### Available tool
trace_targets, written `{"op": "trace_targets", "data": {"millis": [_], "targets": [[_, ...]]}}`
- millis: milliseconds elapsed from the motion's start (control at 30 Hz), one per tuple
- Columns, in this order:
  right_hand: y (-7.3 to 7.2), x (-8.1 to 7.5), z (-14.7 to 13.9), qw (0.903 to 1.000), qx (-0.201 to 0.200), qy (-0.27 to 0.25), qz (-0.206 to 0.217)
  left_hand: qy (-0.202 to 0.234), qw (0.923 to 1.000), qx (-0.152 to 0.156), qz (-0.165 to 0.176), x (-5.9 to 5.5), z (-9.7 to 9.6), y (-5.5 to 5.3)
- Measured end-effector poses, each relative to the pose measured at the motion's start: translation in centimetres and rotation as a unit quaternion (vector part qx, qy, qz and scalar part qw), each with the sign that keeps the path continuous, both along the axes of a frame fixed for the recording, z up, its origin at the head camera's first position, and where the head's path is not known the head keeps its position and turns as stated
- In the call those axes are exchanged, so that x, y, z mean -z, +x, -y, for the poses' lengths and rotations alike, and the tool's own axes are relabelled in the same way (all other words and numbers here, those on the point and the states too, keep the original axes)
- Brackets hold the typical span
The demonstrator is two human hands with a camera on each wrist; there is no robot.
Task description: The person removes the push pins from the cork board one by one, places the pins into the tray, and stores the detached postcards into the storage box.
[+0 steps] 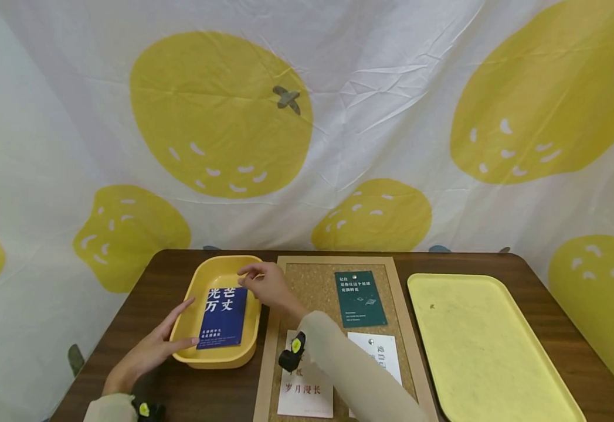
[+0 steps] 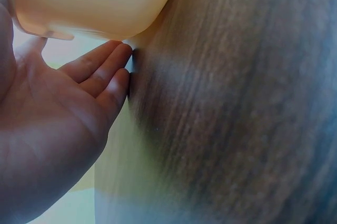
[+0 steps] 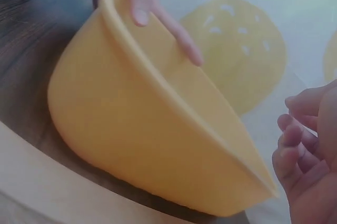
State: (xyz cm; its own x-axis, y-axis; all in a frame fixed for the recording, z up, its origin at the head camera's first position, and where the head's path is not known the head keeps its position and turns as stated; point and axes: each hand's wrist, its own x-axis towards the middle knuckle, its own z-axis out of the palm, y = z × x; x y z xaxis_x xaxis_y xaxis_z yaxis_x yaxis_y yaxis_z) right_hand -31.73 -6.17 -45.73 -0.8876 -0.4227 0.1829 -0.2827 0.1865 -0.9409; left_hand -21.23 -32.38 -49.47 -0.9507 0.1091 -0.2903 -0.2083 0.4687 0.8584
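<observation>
A yellow plastic basin (image 1: 248, 356) stands on the table, with a dark blue card (image 1: 227, 319) printed in white characters in it. My left hand (image 1: 155, 346) holds the basin at its left rim. Its thumb lies over the rim by the card's lower left corner; in the left wrist view several fingers stretch out low beside the basin's outer wall. Over the basin's right far side is my right hand (image 1: 271, 287), its fingers loosely bent near the card's top right corner. The right wrist view shows these fingers (image 3: 290, 134) beside the basin, with nothing visible between them.
A wood-framed cork board (image 1: 307, 281) lies right of the basin. A green card (image 1: 362, 305) and white cards (image 1: 307, 401) are on it, partly under my right forearm. A pale yellow tray (image 1: 475, 340) lies farther right. Behind the table (image 1: 166, 281) hangs a fruit-printed cloth (image 1: 365, 135).
</observation>
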Motion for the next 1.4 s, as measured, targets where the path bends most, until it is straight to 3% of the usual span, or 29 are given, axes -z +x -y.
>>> {"op": "trace_targets", "data": {"millis": [133,400,600,833,1400], "targets": [[-0.4,-0.5,-1.3,0.9999,0.001,0.009,-0.014,0.0,1.0,0.001,0.0,0.0,-0.1,-0.1],[-1.0,-1.6,-4.6,0.9958,-0.019,0.085,0.027,-0.003,1.0,0.005,-0.001,-0.1,0.0,-0.1],[-1.9,-1.7,-7.6,0.9921,-0.029,0.122,0.006,-0.011,0.9999,0.006,0.01,-0.1,0.0,-0.2],[-3.0,-2.1,-12.0,0.9869,-0.012,0.161,-0.01,-0.011,0.9999,0.01,0.008,-0.2,-0.1,-0.3],[-4.5,-1.4,-19.7,0.9812,0.049,0.186,0.019,-0.013,0.9998,0.009,0.01,-0.1,-0.1,-0.5]]}}
